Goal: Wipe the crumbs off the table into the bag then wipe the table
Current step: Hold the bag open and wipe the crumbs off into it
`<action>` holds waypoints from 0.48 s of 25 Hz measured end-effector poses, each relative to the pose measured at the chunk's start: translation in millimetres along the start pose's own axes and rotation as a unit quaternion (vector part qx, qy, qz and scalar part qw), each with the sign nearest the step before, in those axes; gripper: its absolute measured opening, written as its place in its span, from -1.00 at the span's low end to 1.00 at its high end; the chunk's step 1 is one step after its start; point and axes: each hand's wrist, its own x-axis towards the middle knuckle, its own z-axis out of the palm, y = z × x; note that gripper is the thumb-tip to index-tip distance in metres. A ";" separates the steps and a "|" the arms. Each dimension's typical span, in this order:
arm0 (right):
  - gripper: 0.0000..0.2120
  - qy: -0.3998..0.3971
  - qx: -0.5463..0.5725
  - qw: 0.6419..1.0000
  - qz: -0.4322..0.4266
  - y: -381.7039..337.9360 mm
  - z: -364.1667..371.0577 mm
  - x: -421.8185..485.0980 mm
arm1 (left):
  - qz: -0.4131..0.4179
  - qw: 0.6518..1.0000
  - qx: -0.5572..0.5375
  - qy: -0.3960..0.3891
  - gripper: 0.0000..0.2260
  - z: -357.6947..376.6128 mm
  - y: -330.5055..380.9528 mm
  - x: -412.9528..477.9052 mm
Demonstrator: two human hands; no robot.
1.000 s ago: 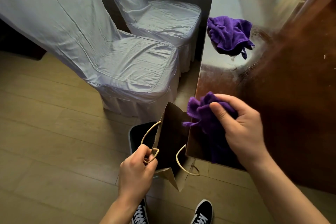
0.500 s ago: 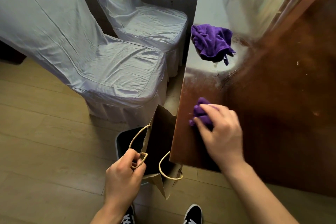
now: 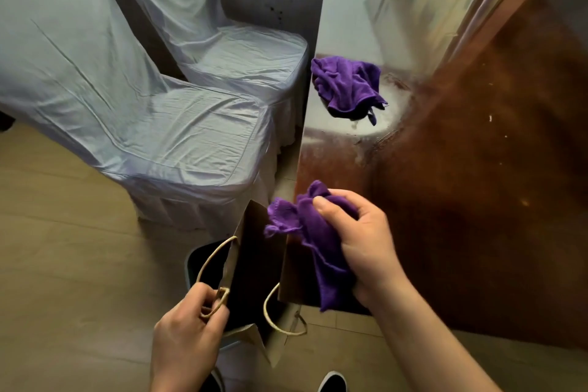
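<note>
My left hand [image 3: 187, 331] grips one rope handle of a brown paper bag [image 3: 254, 264], holding it open just below the left edge of the glossy brown table [image 3: 477, 200]. Bunched in my right hand [image 3: 366, 245] is a purple cloth [image 3: 315, 242] at the table's near left corner; one fold of it hangs over the edge above the bag's mouth. A few pale crumbs [image 3: 490, 118] dot the table further right. The bag's inside is dark and I cannot see its contents.
A second purple cloth [image 3: 346, 89] lies crumpled on the table near its left edge. Two chairs in white covers [image 3: 178, 137] stand left of the table. A dark bin [image 3: 203, 267] sits on the floor behind the bag. My shoes [image 3: 332, 382] show at the bottom.
My right hand has swept the cloth from further in on the table back to the left edge, over the bag's mouth. My left hand keeps holding the bag in place.
</note>
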 end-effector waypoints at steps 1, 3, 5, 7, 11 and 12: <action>-0.91 -0.002 -0.005 1.000 0.001 -0.6 -1.4 0.9 | -0.006 1.000 -0.004 -0.004 -0.75 0.5 -3.2 0.4; -0.90 -0.020 -0.020 1.000 -0.010 2.3 3.9 1.1 | -0.016 1.000 -0.009 -0.009 -0.75 1.3 -10.7 1.4; -0.90 -0.040 -0.047 0.997 -0.036 7.3 15.1 -0.2 | -0.021 1.000 -0.007 -0.012 -0.76 0.4 -17.0 2.4; -0.88 -0.056 -0.091 0.992 -0.070 12.2 27.2 -1.4 | -0.029 1.000 -0.001 -0.007 -0.77 -1.5 -22.7 4.8; -0.86 -0.085 -0.179 0.973 -0.122 18.2 51.8 2.8 | -0.064 0.998 0.000 0.028 -0.80 -4.1 -40.9 15.0; -0.85 -0.095 -0.198 0.967 -0.131 18.8 58.6 4.4 | -0.075 0.996 -0.006 0.040 -0.80 -3.6 -46.7 17.6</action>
